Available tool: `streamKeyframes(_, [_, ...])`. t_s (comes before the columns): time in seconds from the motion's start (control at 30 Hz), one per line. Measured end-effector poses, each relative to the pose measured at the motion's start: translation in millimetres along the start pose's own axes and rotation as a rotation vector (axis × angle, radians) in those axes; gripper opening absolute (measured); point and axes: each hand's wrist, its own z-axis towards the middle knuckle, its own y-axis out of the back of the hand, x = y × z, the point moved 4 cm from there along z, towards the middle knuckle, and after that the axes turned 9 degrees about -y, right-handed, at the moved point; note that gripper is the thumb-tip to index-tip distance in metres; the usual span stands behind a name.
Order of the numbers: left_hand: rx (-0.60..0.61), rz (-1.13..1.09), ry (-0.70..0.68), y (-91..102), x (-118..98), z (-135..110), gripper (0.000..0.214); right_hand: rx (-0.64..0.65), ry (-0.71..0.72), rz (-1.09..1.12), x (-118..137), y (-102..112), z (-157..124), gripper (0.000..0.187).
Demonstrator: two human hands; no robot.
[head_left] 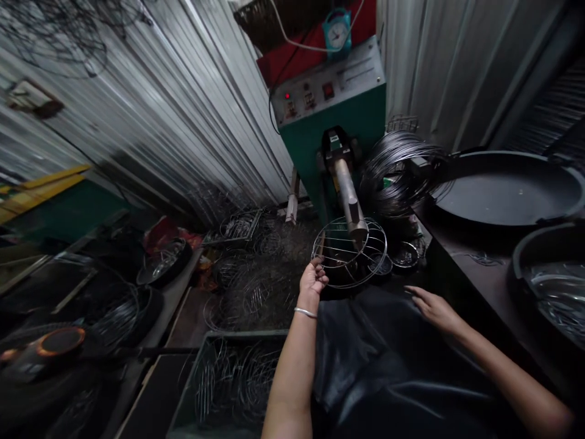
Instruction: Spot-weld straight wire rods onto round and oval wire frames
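My left hand (313,278) is closed on the near left rim of a round wire rack (350,284) made of thin metal rods. The rack hangs tilted around the tip of a thick metal arm (348,195) that juts from a green machine (301,143). Whether rack and arm touch, I cannot tell. My right hand (434,308) hovers over the dark apron (388,366) on my lap, fingers stretched out and holding nothing. Small round metal pieces (405,255) lie just beyond it.
A coil of wire (404,174) stands right of the machine. On the right bench are a wide black pan (503,189) and a deep basin (525,268) of metal parts. A green crate (208,353) of bent wires sits at lower left. Tangled wire pieces (256,292) cover the floor.
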Motion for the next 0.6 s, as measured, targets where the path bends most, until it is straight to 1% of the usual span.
streamKeyframes(0.07, [0.028,-0.006,0.060,-0.9,3,-1,0.024,-0.078,-0.082,-0.059,-25,-6,-1,0.027])
streamKeyframes(0.1, [0.032,-0.006,0.077,-1.6,5,-1,0.025,-0.104,-0.117,-0.074,-32,-7,-2,0.024])
streamKeyframes(0.13, [0.025,0.000,0.082,-2.1,6,-2,0.027,-0.127,-0.140,-0.080,-37,-8,-3,0.020])
streamKeyframes(0.2, [-0.002,0.015,0.058,-3.3,9,-2,0.030,-0.155,-0.151,-0.053,-37,-7,-3,0.014])
streamKeyframes(0.3, [-0.044,0.026,-0.039,-4.4,10,-1,0.034,-0.115,-0.162,0.102,-29,-5,1,0.015])
streamKeyframes(0.37, [-0.045,0.035,-0.092,-4.7,10,0,0.034,-0.026,-0.191,0.229,-26,-7,4,0.021])
streamKeyframes(0.47, [-0.035,0.048,-0.150,-4.1,8,1,0.033,0.093,-0.240,0.353,-18,-10,0,0.028])
streamKeyframes(0.53, [-0.033,0.062,-0.195,-3.6,7,1,0.033,0.131,-0.212,0.425,-3,-7,-5,0.031])
streamKeyframes(0.6, [-0.020,0.089,-0.241,-4.5,6,0,0.034,0.150,-0.131,0.494,23,-2,-10,0.035])
